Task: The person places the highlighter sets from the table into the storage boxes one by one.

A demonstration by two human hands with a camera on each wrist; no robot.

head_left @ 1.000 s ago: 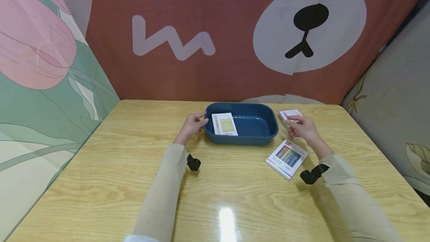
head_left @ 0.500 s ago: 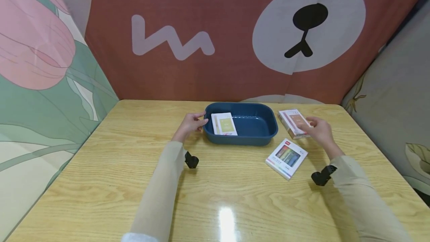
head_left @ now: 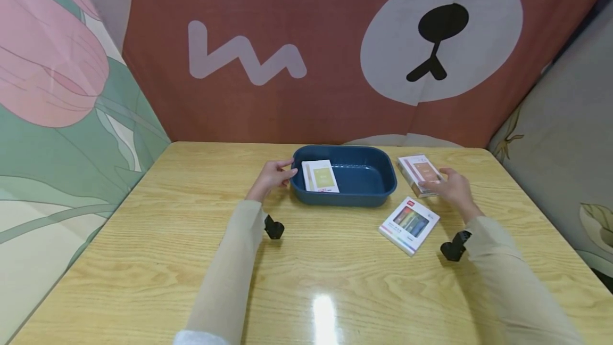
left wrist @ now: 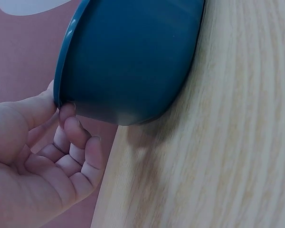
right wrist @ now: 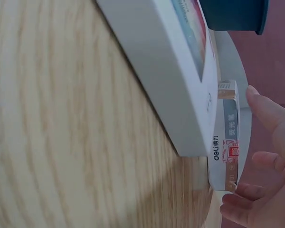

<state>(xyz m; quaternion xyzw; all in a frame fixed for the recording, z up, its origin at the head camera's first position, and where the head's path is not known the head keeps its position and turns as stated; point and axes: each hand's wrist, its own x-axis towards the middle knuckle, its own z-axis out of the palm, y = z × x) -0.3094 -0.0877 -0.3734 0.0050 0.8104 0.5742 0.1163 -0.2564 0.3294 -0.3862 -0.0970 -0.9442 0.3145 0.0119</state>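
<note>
A dark blue basin (head_left: pixel 342 199) sits at the back of the table. My left hand (head_left: pixel 273 177) pinches its left rim between thumb and fingers, as the left wrist view also shows (left wrist: pixel 52 156). Inside the basin, on the left, lies a white box with a yellow-green panel (head_left: pixel 322 177). Right of the basin lies a white highlighter box with an orange-pink panel (head_left: pixel 421 169). My right hand (head_left: pixel 452 188) is at its near right side, thumb and fingers spread around it. In the right wrist view a gap shows between the thumb and that highlighter box (right wrist: pixel 225 137).
A flat white box with a window onto coloured sticks (head_left: pixel 409 226) lies on the wooden table (head_left: pixel 306 270), close in front of the highlighter box. Behind the table hangs a brown cloth with a bear face (head_left: pixel 287 105). Patterned cloths stand at both sides.
My right hand first lay over the highlighter box, moved off to its right, then came slightly back left. The boxes and the basin stay in place. My left hand keeps the rim.
</note>
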